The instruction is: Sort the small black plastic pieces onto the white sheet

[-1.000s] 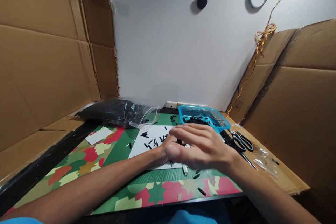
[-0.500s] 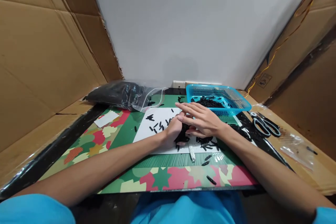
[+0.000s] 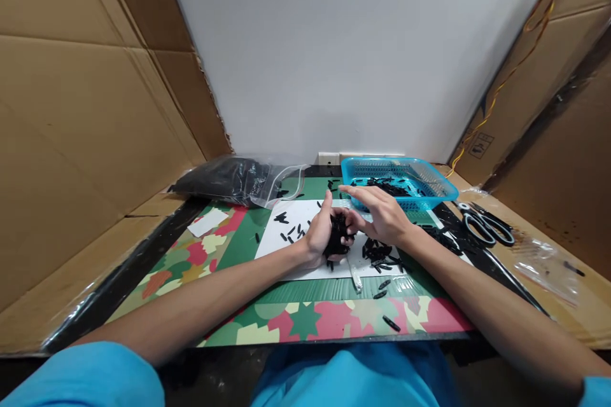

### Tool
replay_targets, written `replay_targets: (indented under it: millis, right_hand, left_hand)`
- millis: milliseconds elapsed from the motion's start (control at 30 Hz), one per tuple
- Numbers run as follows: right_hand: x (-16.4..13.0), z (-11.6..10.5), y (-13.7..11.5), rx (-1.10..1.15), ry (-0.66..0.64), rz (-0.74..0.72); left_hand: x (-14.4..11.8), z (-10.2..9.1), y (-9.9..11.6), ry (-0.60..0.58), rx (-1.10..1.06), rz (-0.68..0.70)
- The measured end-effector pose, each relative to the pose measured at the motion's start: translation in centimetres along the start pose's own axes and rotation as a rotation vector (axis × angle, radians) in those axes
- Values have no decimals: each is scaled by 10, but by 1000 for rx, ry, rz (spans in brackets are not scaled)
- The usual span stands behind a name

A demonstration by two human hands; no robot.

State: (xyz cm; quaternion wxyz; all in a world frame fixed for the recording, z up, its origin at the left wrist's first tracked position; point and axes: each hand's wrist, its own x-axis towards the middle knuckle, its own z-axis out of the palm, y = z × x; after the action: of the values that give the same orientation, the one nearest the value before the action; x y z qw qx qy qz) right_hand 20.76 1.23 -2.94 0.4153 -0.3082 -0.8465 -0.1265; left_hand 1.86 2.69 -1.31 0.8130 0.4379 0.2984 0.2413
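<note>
My left hand point(image 3: 321, 232), palm turned inward and thumb raised, cups a handful of small black pieces point(image 3: 340, 235) above a white sheet point(image 3: 267, 235). The pieces are slim and elongated; their exact kind cannot be told. Close on the right, my right hand point(image 3: 382, 213) has its index finger stretched out, and its lower fingertips reach the edge of the handful. Below it a pile of the same black pieces point(image 3: 377, 251) lies on the sheet, with several more scattered at the left. A narrow whitish strip point(image 3: 356, 276) sticks out under the left hand.
A blue plastic basket point(image 3: 446, 194) with black pieces stands at the back right. A zip bag point(image 3: 224, 181) full of dark material lies at the back left. Scissors point(image 3: 487, 229) and a clear plastic bag point(image 3: 544, 270) lie at the right. Cardboard walls point(image 3: 95, 108) flank the board.
My right hand has moved off the top of my left hand to the right, uncovering the handful of black pieces. My left thumb now points up. The view has shifted slightly.
</note>
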Motion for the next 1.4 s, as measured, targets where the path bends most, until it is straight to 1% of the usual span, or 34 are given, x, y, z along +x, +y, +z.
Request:
replay_targets:
  millis: [67, 200, 367, 500, 600, 700, 867, 1033, 1200, 1400]
  right_hand:
    - [1, -3, -4, 5, 10, 45]
    - [5, -9, -12, 48, -68, 70]
    - [8, -8, -12, 166, -131, 131]
    - [12, -5, -12, 240, -135, 228]
    - [17, -5, -14, 245, -137, 314]
    - [24, -8, -16, 224, -167, 364]
    - [26, -11, -19, 222, -205, 392]
    - [22, -8, -17, 210, -173, 414]
    - [19, -7, -14, 161, -127, 427]
    - [17, -1, -14, 91, -138, 434]
  left_hand:
    - [-1, 0, 0, -20, 14, 3]
    - [-1, -1, -2, 3, 58, -17]
    - [2, -4, -4, 25, 71, -84]
    - [2, -3, -3, 23, 76, -73]
    - [1, -1, 1, 36, 79, -88]
    - [2, 0, 5, 55, 104, -85]
    - [1, 1, 7, 55, 122, -83]
    - [1, -3, 6, 38, 104, -72]
    - [4, -7, 5, 64, 63, -48]
    - [4, -8, 5, 99, 44, -44]
